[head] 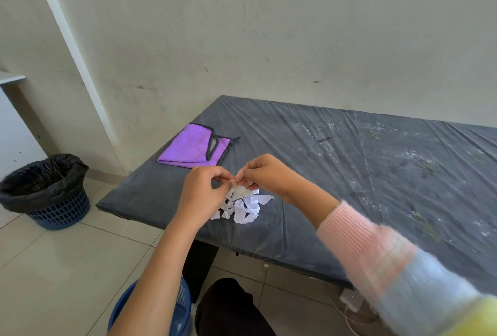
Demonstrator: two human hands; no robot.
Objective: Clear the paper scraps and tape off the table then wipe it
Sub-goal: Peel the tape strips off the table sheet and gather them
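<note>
— Grips, state: left grip point(204, 193), right grip point(266, 174)?
— Both clamped on one yellowish tape strip point(240, 190), pinched at the fingertips; the two grips nearly touch, held just above the bench point(322, 174)
— Location of paper scraps point(246, 208)?
— One heap, white, torn, on the bench near its front left corner, directly under the tape strip; whether strip and heap touch, cannot tell
— And the cloth point(192, 147)?
— One, purple, folded, dark edging, flat on the bench beyond the grips, near the left edge
— Other tape?
— Several small tape bits point(427, 225) stuck to the bench at the right, well apart from the heap
— Floor?
— One blue slotted waste bin point(51, 190) with black liner, left of the bench; one blue tub point(184, 306) under the left forearm, partly hidden
</note>
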